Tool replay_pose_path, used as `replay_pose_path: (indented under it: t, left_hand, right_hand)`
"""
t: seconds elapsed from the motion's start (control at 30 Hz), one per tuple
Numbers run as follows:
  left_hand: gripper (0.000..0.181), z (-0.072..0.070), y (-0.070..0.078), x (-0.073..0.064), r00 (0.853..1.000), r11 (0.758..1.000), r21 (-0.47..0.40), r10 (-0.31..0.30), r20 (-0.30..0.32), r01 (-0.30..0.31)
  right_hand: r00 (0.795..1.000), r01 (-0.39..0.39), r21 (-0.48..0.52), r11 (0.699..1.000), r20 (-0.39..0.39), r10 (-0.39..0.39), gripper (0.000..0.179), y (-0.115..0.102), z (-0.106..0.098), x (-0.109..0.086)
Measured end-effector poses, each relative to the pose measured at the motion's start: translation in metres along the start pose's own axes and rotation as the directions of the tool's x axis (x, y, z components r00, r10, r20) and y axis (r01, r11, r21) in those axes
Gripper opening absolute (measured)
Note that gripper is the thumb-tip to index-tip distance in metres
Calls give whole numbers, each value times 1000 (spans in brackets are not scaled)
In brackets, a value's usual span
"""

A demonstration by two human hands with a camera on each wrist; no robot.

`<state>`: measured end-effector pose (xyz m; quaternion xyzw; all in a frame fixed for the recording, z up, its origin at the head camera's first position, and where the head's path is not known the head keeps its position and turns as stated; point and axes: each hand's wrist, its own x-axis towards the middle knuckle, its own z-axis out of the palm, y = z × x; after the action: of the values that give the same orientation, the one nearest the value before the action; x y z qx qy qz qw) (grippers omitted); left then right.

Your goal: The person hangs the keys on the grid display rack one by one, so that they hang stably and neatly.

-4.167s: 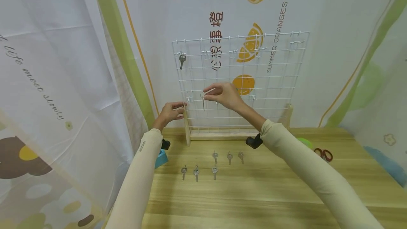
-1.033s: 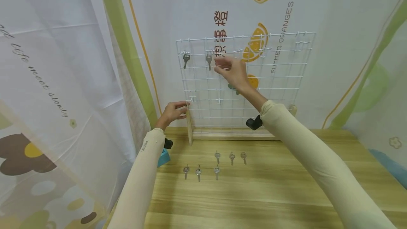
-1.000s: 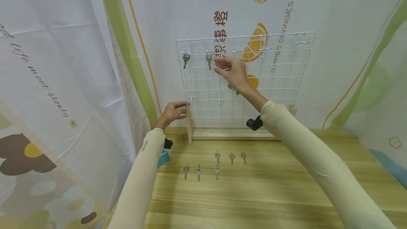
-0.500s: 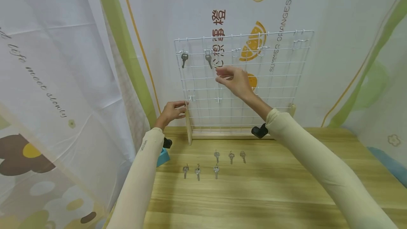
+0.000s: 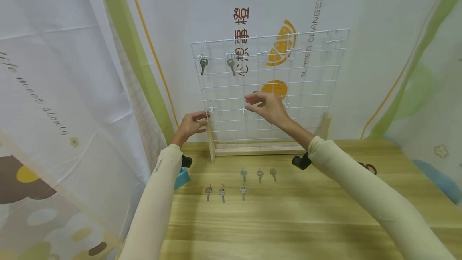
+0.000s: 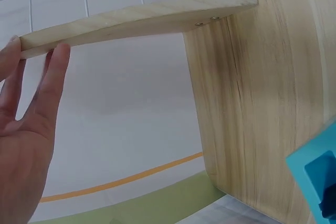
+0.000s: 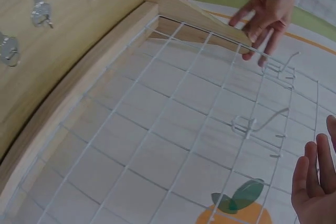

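A white wire grid rack (image 5: 306, 94) stands in a wooden base on the table. My left hand (image 5: 189, 125) holds the top of the rack's left wooden side support (image 6: 136, 22), thumb on one face and fingers on the other. Two keys hang from hooks in the upper row: a dark key (image 5: 203, 66) at far left and a second key (image 5: 231, 65) to its right. In front of the grid, below the second key, my right hand (image 5: 268, 107) has loosely bent fingers and holds nothing. It is near a lower white hook (image 5: 243, 111).
Several keys lie in two rows on the wooden table (image 5: 288, 228), including a front key (image 5: 243, 192) and a back key (image 5: 260, 175). A blue box (image 5: 182, 177) sits beside the left forearm. Red-handled scissors (image 5: 370, 168) lie at right, partly hidden by the sleeve.
Seconds ago my right hand pinched a key by its ring; that key now hangs on the second upper hook. The right hand has since let go and dropped lower. My left hand stays put.
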<state>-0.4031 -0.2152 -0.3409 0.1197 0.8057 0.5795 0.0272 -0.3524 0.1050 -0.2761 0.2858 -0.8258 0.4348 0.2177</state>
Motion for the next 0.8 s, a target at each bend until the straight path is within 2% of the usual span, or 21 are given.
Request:
replay_pose_path:
  t: [0.13,0.27,0.5,0.67,0.8]
  left_hand:
    - [55,-2,-2,-1,998,998,8,64,-14,-64]
    - [50,1,-2,1,994,994,15,105,-35,-105]
    - [47,3,-3,6,993,996,1,84,-80,-84]
    - [57,4,-1,11,991,994,-61,87,-104,-94]
    - [57,5,0,12,990,991,-92,85,-112,-95]
  right_hand:
    - [999,-17,-13,1000,48,18,28,6,6,-14]
    - [996,-30,-22,999,88,32,28,14,11,-30]
    - [984,-8,-32,999,175,13,25,30,26,-56]
    - [975,-12,-16,1000,220,16,24,42,40,-71]
    - [966,-31,-8,999,255,32,23,53,51,-81]
